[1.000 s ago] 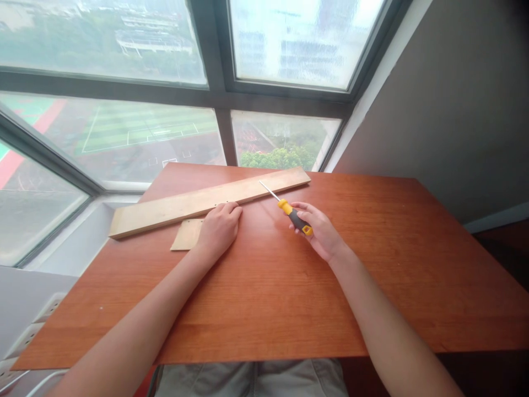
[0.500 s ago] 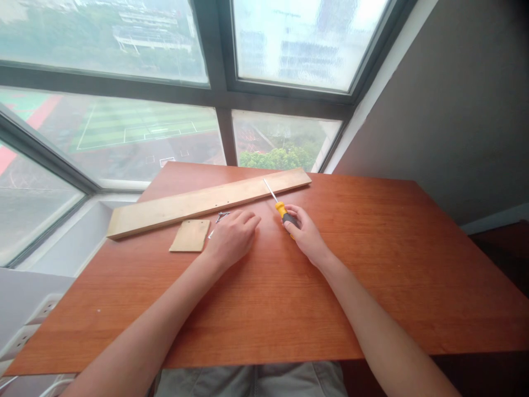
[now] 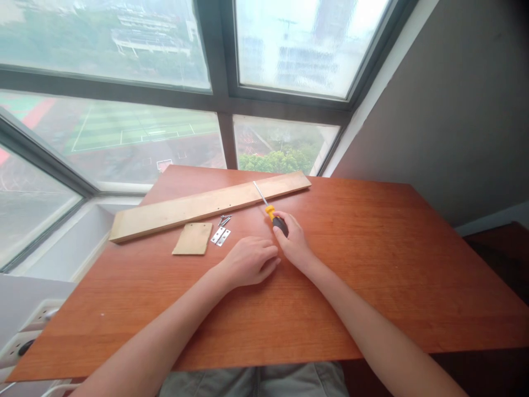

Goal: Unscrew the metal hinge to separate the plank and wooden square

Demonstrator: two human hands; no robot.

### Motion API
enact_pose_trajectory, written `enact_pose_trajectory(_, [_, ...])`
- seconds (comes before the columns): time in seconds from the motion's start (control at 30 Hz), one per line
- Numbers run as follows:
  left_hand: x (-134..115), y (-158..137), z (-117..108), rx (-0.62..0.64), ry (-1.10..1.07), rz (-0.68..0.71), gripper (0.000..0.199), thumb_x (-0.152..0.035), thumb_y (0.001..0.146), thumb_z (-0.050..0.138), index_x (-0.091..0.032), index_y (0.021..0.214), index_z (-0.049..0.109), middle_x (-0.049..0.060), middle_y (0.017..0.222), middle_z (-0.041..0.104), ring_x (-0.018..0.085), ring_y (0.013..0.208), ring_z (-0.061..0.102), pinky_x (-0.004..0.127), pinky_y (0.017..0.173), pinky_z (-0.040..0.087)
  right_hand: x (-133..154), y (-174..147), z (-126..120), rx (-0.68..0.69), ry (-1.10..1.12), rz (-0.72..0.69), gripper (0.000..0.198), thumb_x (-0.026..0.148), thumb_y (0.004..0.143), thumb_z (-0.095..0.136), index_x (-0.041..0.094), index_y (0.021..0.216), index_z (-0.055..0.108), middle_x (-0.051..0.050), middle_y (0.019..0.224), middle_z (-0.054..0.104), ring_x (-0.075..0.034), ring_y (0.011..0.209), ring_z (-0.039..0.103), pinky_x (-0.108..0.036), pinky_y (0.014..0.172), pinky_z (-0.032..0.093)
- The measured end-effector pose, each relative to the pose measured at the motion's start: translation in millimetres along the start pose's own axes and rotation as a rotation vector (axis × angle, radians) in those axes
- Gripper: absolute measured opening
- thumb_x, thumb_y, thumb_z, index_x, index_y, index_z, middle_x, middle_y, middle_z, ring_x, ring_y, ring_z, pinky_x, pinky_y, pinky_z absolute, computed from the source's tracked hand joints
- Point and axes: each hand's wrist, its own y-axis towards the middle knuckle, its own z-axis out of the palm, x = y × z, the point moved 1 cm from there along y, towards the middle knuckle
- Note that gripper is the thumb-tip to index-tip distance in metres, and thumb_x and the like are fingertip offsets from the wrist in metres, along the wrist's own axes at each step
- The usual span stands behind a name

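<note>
Screwdriver (image 3: pixel 270 211) handle mostly hidden inside right hand (image 3: pixel 294 246)

Tabletop (image 3: pixel 372 264) right lies open — plank (image 3: pixel 206 205), hinge (image 3: pixel 220 236), screws (image 3: pixel 224 220) crowd far left.

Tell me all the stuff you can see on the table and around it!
table: one, reddish-brown wood, under everything
long plank: one, pale wood, lying slantwise across the far side of the table
small board: one, pale wood, flat just in front of the plank's left half
hinge: one, silver, opened flat beside the small board
screws: a few, silver, between the hinge and the plank
screwdriver: one, yellow and black handle, metal tip over the plank
windows: several panes, dark frames, behind the table
left hand: one, resting on the table, holding nothing
right hand: one, gripping the screwdriver handle
</note>
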Motion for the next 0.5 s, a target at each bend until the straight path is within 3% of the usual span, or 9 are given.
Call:
enact_pose_trajectory(0.17, [-1,0,0,0.004,0.024,0.049,0.024,-0.030,0.092,0.050,-0.018,0.075,0.062,0.005,0.079,0.069,0.019,0.072,0.063,0.033,0.067,0.045,5,7,13,0.006,-0.050,-0.017,0.034,0.038,0.094,0.057,0.019,0.121,0.059,-0.009,0.123,0.061,-0.022,0.113,0.059,-0.048,0.099,0.048])
enact_pose_trajectory(0.5, [1,-2,0,0.025,-0.032,0.015,0.022,-0.030,0.089,0.053,-0.019,0.077,0.068,0.006,0.081,0.073,0.021,0.077,0.067,0.033,0.071,0.048,7,27,39,-0.010,-0.096,-0.020,0.034,0.038,0.094,0.057,0.019,0.122,0.059,-0.009,0.126,0.060,-0.022,0.113,0.059,-0.047,0.097,0.050])
